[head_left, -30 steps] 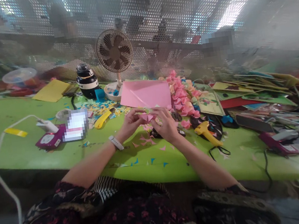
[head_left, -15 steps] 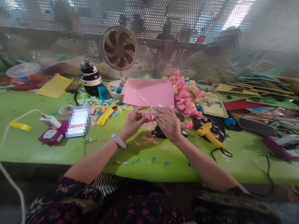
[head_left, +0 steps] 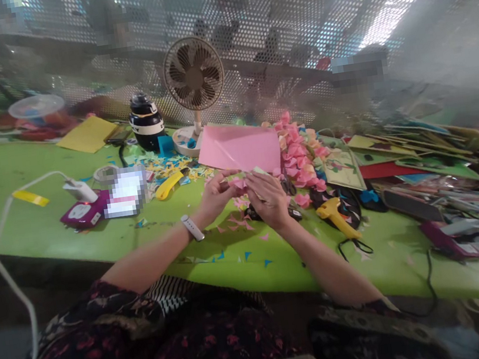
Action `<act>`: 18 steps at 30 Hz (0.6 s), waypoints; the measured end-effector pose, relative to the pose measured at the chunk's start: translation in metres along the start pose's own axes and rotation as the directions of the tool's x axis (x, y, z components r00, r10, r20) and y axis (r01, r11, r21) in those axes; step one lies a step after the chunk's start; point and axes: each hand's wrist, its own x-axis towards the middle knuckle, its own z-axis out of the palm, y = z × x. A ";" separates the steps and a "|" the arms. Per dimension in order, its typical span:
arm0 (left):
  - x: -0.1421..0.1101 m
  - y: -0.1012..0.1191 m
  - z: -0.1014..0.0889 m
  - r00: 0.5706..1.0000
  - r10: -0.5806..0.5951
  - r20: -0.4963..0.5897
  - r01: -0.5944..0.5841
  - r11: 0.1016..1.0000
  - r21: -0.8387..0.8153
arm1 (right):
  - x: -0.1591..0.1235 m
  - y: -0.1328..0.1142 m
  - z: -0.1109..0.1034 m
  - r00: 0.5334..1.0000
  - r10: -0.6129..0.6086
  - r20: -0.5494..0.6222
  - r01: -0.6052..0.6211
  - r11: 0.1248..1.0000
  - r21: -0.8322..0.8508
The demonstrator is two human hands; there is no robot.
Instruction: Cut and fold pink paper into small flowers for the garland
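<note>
A small piece of pink paper [head_left: 239, 183] is pinched between my two hands, just above the table. My left hand [head_left: 216, 197] grips its left side with thumb and fingertips. On the other side, my right hand [head_left: 269, 199] has its fingers closed on the paper, partly covering it. Pink paper scraps [head_left: 237, 222] lie on the table below. A sheet of pink paper [head_left: 239, 147] lies just beyond my hands, and a pile of pink paper petals [head_left: 295, 148] is heaped to its right. Something black under my right hand is partly hidden.
A small fan [head_left: 194, 79] and a black jug [head_left: 147, 124] stand at the back. Nearer are a yellow cutter [head_left: 172, 184], a phone [head_left: 124, 192] and a purple power strip [head_left: 86, 212]. A yellow glue gun [head_left: 336, 216] lies right; stacked sheets [head_left: 413, 149] fill the far right.
My fingers have shifted slightly around the pink paper, which stays between both hands. The whole view has moved a little; the things on the table look unchanged.
</note>
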 end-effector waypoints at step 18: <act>0.004 0.001 -0.002 0.990 0.011 -0.143 -0.007 1.000 0.026 | -0.003 -0.024 -0.001 0.983 -0.102 0.155 0.120 0.986 -0.114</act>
